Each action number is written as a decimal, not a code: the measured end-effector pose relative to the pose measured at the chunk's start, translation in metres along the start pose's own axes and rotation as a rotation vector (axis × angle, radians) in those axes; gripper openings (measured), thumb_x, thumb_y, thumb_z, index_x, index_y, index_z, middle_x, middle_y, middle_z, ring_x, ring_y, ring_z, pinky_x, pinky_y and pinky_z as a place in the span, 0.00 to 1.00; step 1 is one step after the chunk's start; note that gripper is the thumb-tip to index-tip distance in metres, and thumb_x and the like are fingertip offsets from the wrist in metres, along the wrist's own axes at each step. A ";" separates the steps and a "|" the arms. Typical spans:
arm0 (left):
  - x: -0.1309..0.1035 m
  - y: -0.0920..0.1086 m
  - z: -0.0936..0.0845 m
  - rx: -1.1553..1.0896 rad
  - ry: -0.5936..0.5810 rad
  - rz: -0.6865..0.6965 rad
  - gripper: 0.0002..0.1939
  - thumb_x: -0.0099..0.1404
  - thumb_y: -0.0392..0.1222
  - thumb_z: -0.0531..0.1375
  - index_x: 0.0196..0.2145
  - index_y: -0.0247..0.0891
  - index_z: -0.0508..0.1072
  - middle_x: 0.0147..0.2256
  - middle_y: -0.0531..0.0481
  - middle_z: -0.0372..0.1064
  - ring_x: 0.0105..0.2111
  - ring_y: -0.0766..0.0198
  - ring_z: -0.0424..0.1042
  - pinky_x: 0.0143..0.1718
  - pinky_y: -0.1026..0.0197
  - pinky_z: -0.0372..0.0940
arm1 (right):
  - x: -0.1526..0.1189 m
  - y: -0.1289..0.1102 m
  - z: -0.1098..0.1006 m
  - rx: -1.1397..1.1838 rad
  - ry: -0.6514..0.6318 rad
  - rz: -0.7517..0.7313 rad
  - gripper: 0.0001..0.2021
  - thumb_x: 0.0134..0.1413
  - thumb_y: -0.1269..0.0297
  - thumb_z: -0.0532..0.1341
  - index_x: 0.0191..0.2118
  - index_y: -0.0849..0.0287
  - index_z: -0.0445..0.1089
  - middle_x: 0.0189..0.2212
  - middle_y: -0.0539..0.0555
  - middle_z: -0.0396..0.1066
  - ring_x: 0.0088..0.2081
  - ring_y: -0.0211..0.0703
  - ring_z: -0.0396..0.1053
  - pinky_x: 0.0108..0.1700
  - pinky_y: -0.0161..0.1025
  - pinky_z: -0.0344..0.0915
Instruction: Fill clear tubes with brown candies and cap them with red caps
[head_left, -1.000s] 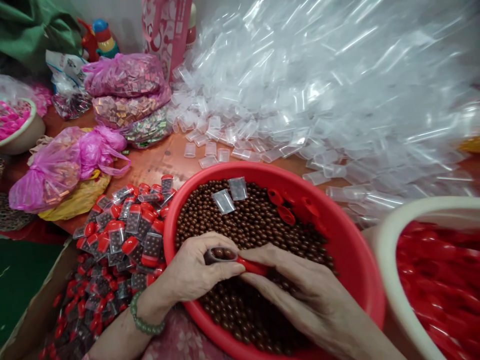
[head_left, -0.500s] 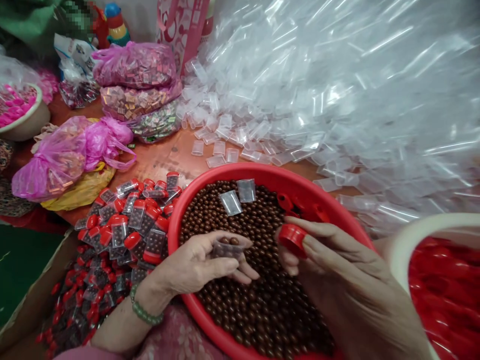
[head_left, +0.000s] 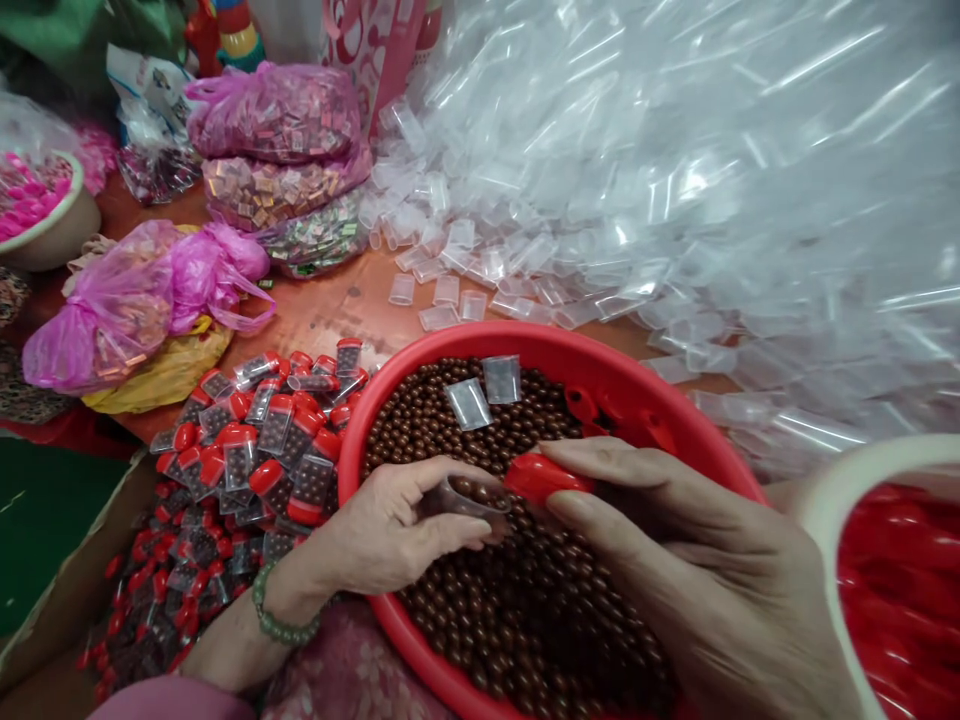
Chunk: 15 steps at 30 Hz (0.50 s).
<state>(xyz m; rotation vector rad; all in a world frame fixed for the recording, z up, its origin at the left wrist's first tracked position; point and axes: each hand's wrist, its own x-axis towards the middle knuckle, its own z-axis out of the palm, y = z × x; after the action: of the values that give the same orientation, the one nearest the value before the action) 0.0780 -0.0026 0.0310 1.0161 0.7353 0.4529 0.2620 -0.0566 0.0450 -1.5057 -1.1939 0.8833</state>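
Orange tabletop; right grip: red cap (glossy, rounded).

the left forearm is slanted upward and the left hand is turned rightward, thumb and forefinger curved; opposite, the right hand is turned leftward, thumb and fingers pinched.
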 end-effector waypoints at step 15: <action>0.007 -0.005 -0.004 0.061 -0.086 0.084 0.11 0.65 0.35 0.57 0.45 0.34 0.73 0.35 0.48 0.71 0.35 0.65 0.70 0.41 0.61 0.66 | 0.010 -0.010 0.005 -0.201 -0.213 -0.175 0.10 0.59 0.66 0.63 0.44 0.43 0.74 0.40 0.49 0.78 0.40 0.46 0.76 0.42 0.42 0.75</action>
<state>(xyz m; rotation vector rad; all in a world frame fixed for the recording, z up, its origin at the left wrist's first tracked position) 0.0799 0.0023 0.0224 1.1195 0.6344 0.4584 0.2570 -0.0452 0.0537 -1.4631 -1.5858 0.8402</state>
